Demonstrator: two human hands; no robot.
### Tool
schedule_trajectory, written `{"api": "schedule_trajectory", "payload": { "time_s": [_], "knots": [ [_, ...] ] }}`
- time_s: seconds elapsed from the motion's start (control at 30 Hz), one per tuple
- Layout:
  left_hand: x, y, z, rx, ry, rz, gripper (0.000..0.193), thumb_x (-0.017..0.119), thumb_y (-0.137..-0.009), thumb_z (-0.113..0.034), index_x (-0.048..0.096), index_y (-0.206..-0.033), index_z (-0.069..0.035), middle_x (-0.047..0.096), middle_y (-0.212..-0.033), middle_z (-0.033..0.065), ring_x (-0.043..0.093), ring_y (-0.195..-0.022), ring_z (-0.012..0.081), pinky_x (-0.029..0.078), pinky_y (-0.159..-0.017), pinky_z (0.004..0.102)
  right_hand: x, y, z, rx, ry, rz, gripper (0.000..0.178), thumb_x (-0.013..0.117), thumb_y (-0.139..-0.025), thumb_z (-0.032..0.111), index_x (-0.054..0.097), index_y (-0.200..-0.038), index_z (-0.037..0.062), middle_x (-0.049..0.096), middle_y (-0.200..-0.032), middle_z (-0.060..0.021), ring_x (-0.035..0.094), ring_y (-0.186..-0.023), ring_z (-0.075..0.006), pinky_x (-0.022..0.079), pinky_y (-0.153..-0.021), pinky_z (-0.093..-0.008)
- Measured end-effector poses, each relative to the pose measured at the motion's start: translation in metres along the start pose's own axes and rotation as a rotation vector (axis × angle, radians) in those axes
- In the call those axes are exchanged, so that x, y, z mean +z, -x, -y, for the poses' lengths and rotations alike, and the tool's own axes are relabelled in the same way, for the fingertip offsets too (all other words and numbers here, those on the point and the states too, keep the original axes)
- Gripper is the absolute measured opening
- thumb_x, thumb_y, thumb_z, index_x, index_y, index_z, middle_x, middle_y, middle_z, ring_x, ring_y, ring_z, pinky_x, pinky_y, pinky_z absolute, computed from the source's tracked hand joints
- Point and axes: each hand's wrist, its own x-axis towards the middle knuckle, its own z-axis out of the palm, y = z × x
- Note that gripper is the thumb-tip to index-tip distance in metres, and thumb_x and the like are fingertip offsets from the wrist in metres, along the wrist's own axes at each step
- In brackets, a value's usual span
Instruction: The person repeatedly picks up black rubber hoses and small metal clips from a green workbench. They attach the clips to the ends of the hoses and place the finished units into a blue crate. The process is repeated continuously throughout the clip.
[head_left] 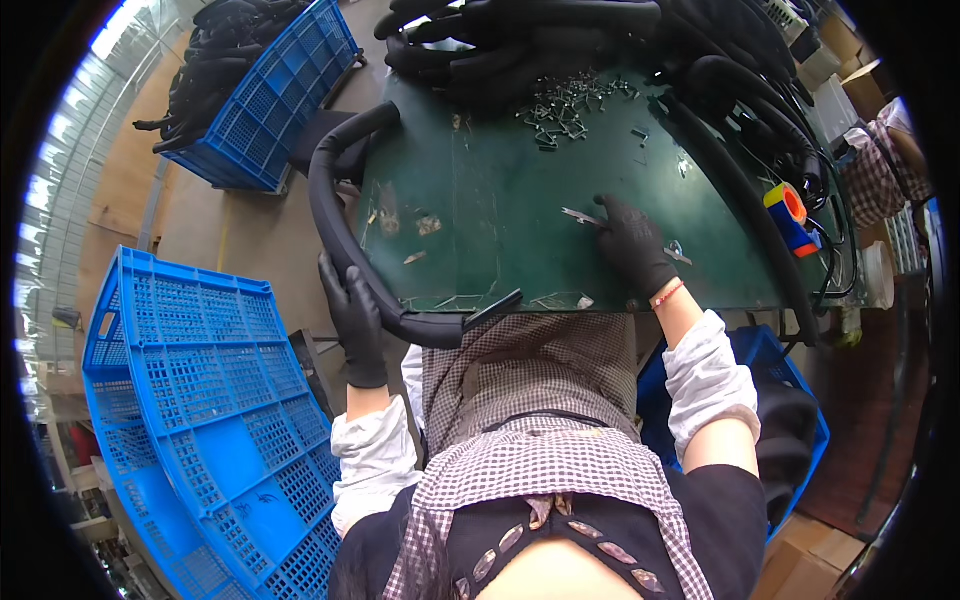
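My left hand (352,322), in a black glove, is against the outer side of a curved black foam-like tube (328,205) at the table's left edge. Its fingers are stretched out along the tube rather than wrapped round it. A thin dark rod (494,310) sticks out of the tube's near end. Over the tabletop, my right hand (634,248), also black-gloved, pinches a small silver metal piece (580,215) with a forked tip. Another small metal piece (677,252) lies beside the right wrist. Farther back is a scattered pile of small metal clips (565,115).
The green table (520,220) carries heaped black tubes (540,40) at the back and a long one (735,190) on the right, beside an orange-and-blue tape dispenser (790,215). Blue crates (215,420) stand left, with a tube-filled crate (270,100) behind. Another person (880,170) is far right.
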Motion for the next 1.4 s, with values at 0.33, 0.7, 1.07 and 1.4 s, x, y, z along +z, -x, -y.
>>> {"api": "schedule_trajectory", "payload": {
  "time_s": [0.33,0.7,1.07,1.4],
  "knots": [
    [0.018,0.055,-0.099,0.722,-0.568,0.711,0.053,0.073,-0.078,-0.036,0.059,-0.12,-0.006,0.063,-0.113,0.011,0.058,-0.11,0.0305,0.039,-0.099,0.0482,-0.006,0.01,-0.008,-0.131,-0.236,-0.027,0.015,0.056,-0.087,0.01,0.065,-0.097,0.0037,0.066,-0.085,-0.017,0.063,-0.081,-0.0371,0.05,-0.072,-0.0427],
    [-0.066,0.027,-0.131,0.51,-0.255,0.493,0.028,0.068,-0.075,-0.001,0.065,-0.103,0.001,0.062,-0.077,0.0132,0.061,-0.063,0.0266,0.047,-0.057,0.0359,-0.043,0.044,0.07,-0.144,-0.783,0.245,0.018,0.061,-0.092,0.01,0.067,-0.107,0.001,0.062,-0.078,-0.0089,0.056,-0.07,-0.0129,0.047,-0.065,-0.0285],
    [-0.11,0.138,-0.083,-0.021,0.049,0.452,0.032,0.059,-0.09,-0.003,0.057,-0.122,0.002,0.063,-0.1,0.0183,0.065,-0.09,0.0277,0.051,-0.074,0.0348,0.011,0.104,0.187,-0.424,-1.067,0.742,0.042,0.059,-0.091,0.006,0.046,-0.131,0.0044,0.064,-0.078,-0.0117,0.065,-0.069,-0.0191,0.05,-0.065,-0.031],
    [-0.095,0.137,-0.071,0.088,-0.036,0.549,0.022,0.073,-0.083,-0.024,0.072,-0.1,-0.01,0.064,-0.095,0.0138,0.065,-0.079,0.0281,0.051,-0.066,0.0369,0.035,0.12,0.207,-0.437,-1.128,0.78,0.047,0.058,-0.088,0.001,0.042,-0.133,0.0008,0.065,-0.103,-0.0211,0.069,-0.089,-0.0325,0.054,-0.075,-0.0384]
  ]
}}
